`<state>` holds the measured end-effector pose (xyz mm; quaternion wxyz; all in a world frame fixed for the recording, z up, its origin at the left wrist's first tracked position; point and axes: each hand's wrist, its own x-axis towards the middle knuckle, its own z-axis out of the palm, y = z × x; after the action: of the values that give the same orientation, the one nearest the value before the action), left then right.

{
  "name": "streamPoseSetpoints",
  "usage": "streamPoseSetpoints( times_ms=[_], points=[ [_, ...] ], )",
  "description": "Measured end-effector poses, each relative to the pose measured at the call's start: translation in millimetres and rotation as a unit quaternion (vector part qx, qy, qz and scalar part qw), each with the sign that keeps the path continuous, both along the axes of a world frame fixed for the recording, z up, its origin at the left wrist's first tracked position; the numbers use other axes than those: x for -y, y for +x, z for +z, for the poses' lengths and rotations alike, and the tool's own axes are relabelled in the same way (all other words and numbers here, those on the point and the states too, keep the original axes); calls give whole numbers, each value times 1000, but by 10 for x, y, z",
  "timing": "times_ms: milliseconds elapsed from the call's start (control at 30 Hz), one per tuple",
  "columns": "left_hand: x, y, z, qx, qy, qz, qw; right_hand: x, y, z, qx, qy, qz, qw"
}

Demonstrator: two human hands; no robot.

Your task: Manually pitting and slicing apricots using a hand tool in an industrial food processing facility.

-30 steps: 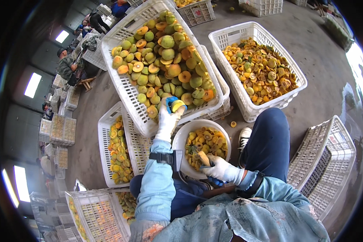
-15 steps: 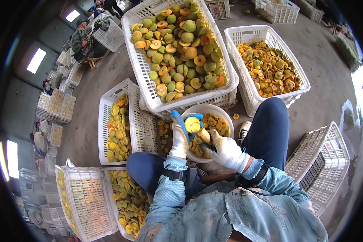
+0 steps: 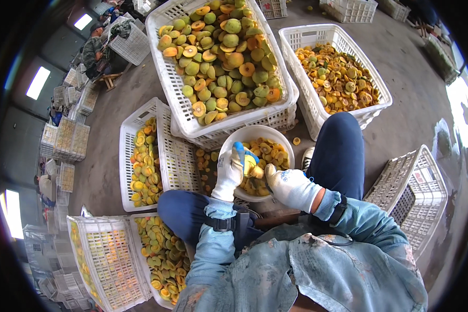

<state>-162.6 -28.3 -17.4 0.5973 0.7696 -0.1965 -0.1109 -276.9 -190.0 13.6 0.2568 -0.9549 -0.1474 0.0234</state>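
Observation:
Both gloved hands meet over a white bowl [image 3: 287, 148] of yellow fruit pieces. My left hand [image 3: 229, 171], in a white glove with blue coating, is closed on a yellow cut fruit [image 3: 251, 166]. My right hand [image 3: 291, 188], also gloved, is closed on a short pale tool [image 3: 261, 170] that touches the fruit; its working end is hard to make out. Beyond the bowl a large white crate [image 3: 156, 31] holds green-orange fruit halves. At the left another crate [image 3: 126, 182] holds yellow-green pieces.
White crates stand at the right back [image 3: 288, 36], at the right [image 3: 429, 208] and lower left [image 3: 106, 255]. My bent legs flank the bowl. A person in camouflage [image 3: 92, 54] sits at the back left beside stacked crates [image 3: 67, 140] on the concrete floor.
My left hand has come down from the large crate's near edge to above the bowl, fruit in it. My right hand has risen slightly to meet it. The view has shifted.

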Motion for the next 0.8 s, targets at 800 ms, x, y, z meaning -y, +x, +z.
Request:
streamPoseSetpoints(
  times_ms=[800],
  points=[
    [194,-178,217,-142,-263,47,953,-104,117,30,-104,116,-47,987]
  ],
)
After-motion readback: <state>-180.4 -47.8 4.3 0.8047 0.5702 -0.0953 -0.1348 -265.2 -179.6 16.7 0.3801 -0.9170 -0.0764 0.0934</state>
